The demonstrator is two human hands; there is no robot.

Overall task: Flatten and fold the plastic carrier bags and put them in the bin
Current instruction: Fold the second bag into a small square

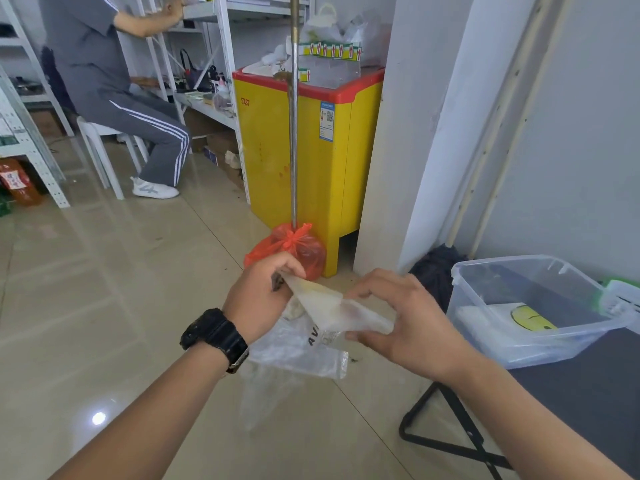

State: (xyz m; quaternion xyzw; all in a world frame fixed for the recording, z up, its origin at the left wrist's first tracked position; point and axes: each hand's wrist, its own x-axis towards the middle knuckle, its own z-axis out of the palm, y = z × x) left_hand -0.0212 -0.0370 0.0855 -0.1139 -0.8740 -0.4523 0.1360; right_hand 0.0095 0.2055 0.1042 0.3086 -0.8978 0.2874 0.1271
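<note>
L hand (258, 299) & R hand (398, 317) both pinch the part-folded bag (332, 306) mid-air, near centre, bin (512, 261) to the right w/ folded bags (530, 318) inside; the slick film could spring open, or the loose clear bag (298, 351) dangling below could slip to the floor (104, 306).

1 head-worn wide-angle view faces forward and down, close above the left hand (258, 299) and right hand (405, 323), floor (104, 289) beyond.
</note>
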